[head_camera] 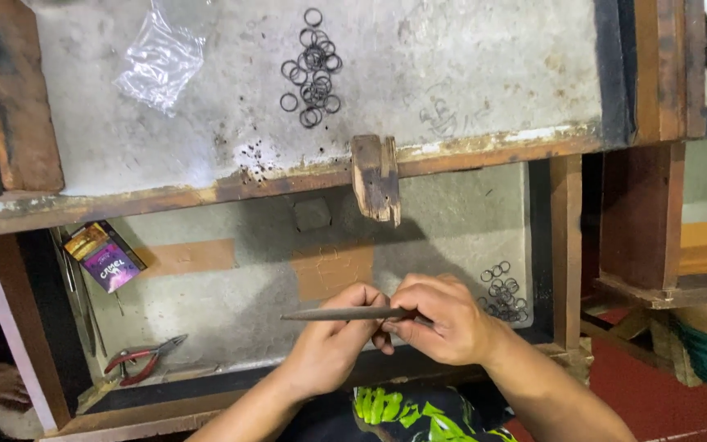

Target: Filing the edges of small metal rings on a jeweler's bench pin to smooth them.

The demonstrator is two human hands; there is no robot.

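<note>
Your left hand (pixel 333 340) and right hand (pixel 443 319) meet over the open drawer (pixel 231 295), both gripping a slim tapered metal rod (pixel 341 313) that points left. Small dark rings (pixel 502 292) lie at the drawer's right edge; red-handled pliers (pixel 142 358) rest near its front left corner. More rings (pixel 312 69) and a clear plastic bag (pixel 159 57) sit on the bench top (pixel 493 65), and a notched wooden peg (pixel 376 178) juts from its front edge.

Even overhead light, sharp focus; soft shadow falls beneath the bench edge (pixel 206 196).

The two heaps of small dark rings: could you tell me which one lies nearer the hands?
The heap in the lower tray, just beside the right hand; the other heap lies up on the bench top.
</note>
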